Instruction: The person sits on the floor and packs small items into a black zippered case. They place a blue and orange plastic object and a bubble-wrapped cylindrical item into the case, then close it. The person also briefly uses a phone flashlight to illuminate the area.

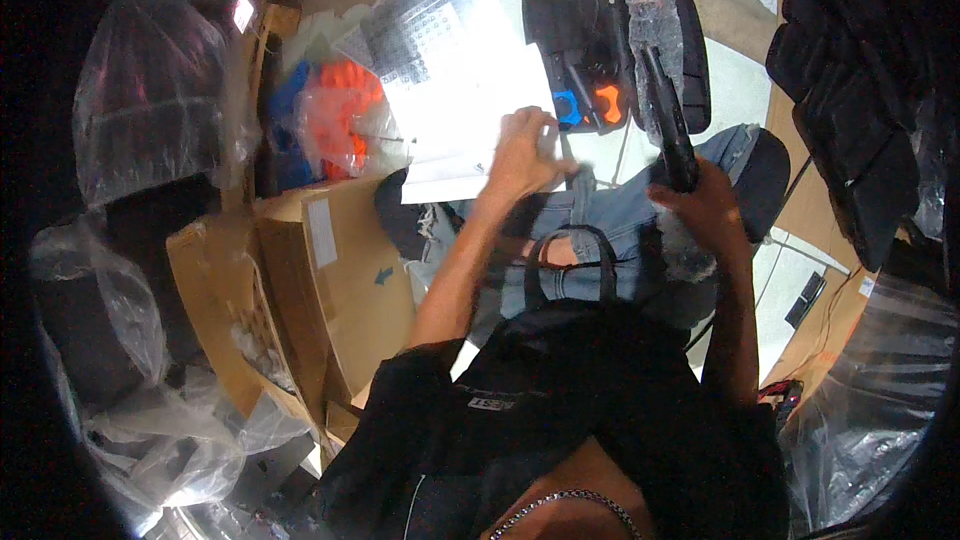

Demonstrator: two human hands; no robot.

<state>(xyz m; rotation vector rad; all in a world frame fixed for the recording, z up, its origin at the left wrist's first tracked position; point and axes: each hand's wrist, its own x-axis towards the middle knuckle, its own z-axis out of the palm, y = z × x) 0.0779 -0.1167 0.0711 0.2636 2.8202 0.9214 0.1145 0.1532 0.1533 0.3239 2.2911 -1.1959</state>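
My left hand (525, 154) is over the lower right edge of bright white printed sheets (465, 120), thumb apart from the fingers and nothing visible between them. Whether it touches the paper is unclear. My right hand (705, 206) grips the lower end of a long black tool (670, 120), whose kind I cannot make out. It slants up and left across a black case (568, 15) lying open on the floor. In the case's left half are a blue piece (567, 108), an orange piece (608, 103) and a dark rod. Clear bubble wrap (651, 4) lies over the right half.
An open cardboard box (360, 277) stands to my left, near clear plastic bags (150, 97). Beyond it are bagged orange items (346, 109) and a blue one (289, 127). Black cases (855, 120) are piled at right. A small black object (806, 300) lies below them.
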